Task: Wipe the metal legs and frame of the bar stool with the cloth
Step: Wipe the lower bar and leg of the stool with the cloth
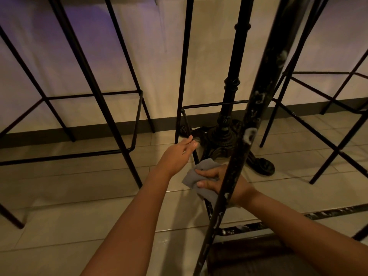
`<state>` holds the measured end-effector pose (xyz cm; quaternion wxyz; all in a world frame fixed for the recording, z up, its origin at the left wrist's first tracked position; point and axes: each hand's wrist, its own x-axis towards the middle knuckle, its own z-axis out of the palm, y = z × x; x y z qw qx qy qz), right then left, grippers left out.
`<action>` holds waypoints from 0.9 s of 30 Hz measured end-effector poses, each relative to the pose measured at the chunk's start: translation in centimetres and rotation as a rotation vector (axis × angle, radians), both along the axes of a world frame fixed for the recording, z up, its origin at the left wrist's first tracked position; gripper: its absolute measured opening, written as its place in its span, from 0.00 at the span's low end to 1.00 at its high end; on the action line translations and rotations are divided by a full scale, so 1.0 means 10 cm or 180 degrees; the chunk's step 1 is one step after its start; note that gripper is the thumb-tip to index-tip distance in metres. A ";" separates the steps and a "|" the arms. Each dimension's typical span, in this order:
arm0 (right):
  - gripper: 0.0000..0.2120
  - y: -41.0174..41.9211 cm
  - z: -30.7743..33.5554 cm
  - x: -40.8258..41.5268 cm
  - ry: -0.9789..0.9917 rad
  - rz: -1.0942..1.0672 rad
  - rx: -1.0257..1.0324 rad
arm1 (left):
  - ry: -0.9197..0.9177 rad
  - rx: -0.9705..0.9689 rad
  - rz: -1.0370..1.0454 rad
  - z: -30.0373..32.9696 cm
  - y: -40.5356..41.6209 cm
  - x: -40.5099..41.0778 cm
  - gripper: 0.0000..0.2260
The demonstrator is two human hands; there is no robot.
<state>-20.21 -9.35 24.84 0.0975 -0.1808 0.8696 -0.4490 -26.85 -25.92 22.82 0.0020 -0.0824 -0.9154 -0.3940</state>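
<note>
Plainly the biggest things are the tiled floor (59, 226) and the pale wall (155, 56) behind it, with a dark skirting strip along the foot of the wall; against these stand several bar stools of thin black metal, one to the left (89, 76) and one to the right (318, 120), set well apart so their frames do not tangle; between them rises an ornate black table base (225, 136), its cast feet spread on the tiles to steady it; nearest the camera is the stool being cleaned, whose scuffed, paint-chipped leg (251, 116) slants across the view from top right to bottom middle, with a low crossbar (328, 214) of the same worn metal running off to the right; the stool seems tipped or viewed from close above, which would bring its lower frame within reach; the right hand (221, 184) reaches past this leg on its far side, fingers curled round a grey cloth (201, 176), and the cloth looks wrapped about a thinner bar low down, so that a slide along it would rub all sides at once; the left hand (179, 156) is stretched forward, fingers straight and loose, holding nothing, its tips just beside a thin upright bar (183, 76), probably to steady the frame while the other hand rubs; whether the tips actually touch the metal cannot be told.
</note>
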 end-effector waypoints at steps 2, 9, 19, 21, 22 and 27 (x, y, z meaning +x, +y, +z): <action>0.15 -0.03 0.03 -0.04 0.0120 -0.0017 0.0169 | -0.0028 0.0013 -0.0013 0.00 0.00 0.00 0.22; 0.13 0.01 -0.04 0.06 -0.0348 -0.0058 -0.0259 | -0.0045 -0.0040 0.0013 -0.01 -0.03 -0.01 0.22; 0.12 0.01 0.07 0.02 -0.0030 0.0014 0.0250 | -0.0276 -0.0045 -0.0088 0.02 -0.03 0.04 0.24; 0.14 -0.02 0.10 -0.02 -0.0018 0.0040 0.0379 | -0.0307 -0.0107 -0.0059 0.03 -0.02 0.05 0.25; 0.15 -0.03 0.10 -0.04 -0.0039 0.0021 0.0448 | -0.0326 -0.0154 -0.0033 0.03 -0.02 0.04 0.25; 0.14 0.00 0.08 0.02 -0.0107 0.0054 0.0303 | -0.0372 -0.0253 0.0027 0.06 -0.01 0.06 0.25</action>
